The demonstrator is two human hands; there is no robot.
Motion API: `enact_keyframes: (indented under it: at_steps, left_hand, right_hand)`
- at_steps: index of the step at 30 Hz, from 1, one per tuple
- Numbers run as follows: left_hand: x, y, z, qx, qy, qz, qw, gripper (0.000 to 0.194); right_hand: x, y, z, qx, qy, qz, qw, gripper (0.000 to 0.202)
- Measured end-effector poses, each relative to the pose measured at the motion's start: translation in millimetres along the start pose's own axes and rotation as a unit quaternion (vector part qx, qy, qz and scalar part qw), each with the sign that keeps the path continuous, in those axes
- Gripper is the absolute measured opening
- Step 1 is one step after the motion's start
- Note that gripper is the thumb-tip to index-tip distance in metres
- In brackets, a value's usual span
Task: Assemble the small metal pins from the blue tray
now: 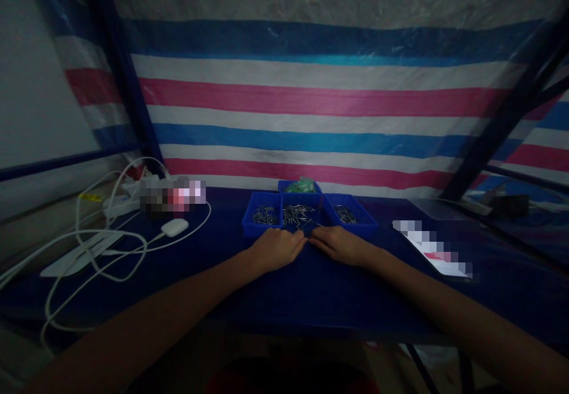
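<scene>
My left hand (278,249) and my right hand (335,244) nearly meet just in front of several blue bins, their fingers closed. Whatever they pinch is too small to name. Small metal pieces fill the left bin (249,221), the middle bin (316,204) and the right bin (367,219). Behind them, a fourth blue bin (281,185) holds a green bag (302,185).
The blue table (284,299) carries white cables (133,249), a white charger (175,227) and a flat white item (82,255) on the left. A bright, blurred-out flat item (433,249) lies right. Striped sheeting (311,101) hangs behind, between blue posts.
</scene>
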State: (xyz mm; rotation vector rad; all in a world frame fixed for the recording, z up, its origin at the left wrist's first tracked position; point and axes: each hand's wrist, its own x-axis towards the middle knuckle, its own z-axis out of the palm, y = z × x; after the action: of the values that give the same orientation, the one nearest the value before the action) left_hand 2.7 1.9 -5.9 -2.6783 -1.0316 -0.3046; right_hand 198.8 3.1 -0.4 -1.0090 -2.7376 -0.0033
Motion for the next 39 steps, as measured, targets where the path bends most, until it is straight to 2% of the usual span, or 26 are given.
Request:
enact_keyframes:
  at_steps: [9, 22, 31, 39]
  left_hand:
    - [0, -3, 3.3, -0.091, 0.038, 0.04, 0.994, 0.02]
    - [3, -8, 9.1, -0.238, 0.071, 0.092, 0.964, 0.017]
    - [1, -2, -0.3, -0.129, 0.054, 0.077, 0.987, 0.007]
    - [2, -6, 5.3, -0.089, 0.03, 0.044, 0.995, 0.012]
  right_hand:
    - [-3, 1, 2, -0.024, -0.017, -0.029, 0.999, 0.025]
    - [-4, 5, 4, 0.0, -0.012, -0.048, 0.999, 0.029]
    - [-5, 4, -1, 0.002, -0.023, -0.035, 0.999, 0.026]
    - [-5, 5, 0, -0.01, -0.012, -0.034, 0.999, 0.026]
